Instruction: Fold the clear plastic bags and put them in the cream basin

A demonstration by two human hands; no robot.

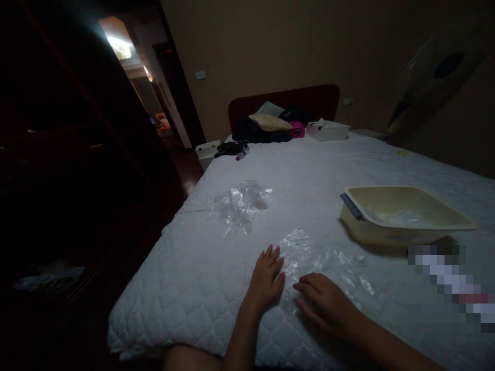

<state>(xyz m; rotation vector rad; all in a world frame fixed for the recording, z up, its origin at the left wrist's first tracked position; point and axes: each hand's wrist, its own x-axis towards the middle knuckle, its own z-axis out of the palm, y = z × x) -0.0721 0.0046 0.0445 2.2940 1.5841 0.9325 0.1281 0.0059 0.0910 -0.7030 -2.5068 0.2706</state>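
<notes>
Low at centre frame, a person's left hand [266, 281] lies flat, fingers spread, on the left edge of a clear plastic sheet [309, 255] spread over a white quilted bed [309, 170]. The right hand [325, 304] rests palm down on the same sheet, fingers loosely curled. Neither hand grips anything. The work appears to be pressing the film flat. Any further stroke would call for light outward pressure, since the film looks thin and creased. A second, crumpled piece of plastic [240, 206] lies apart, up and to the left. A cream basin [371, 234] sits near at right and bounds room on that side. The mattress edge [127, 330] drops away at lower left. Open bedding stretches toward the clothes pile [266, 129] at upper centre.
</notes>
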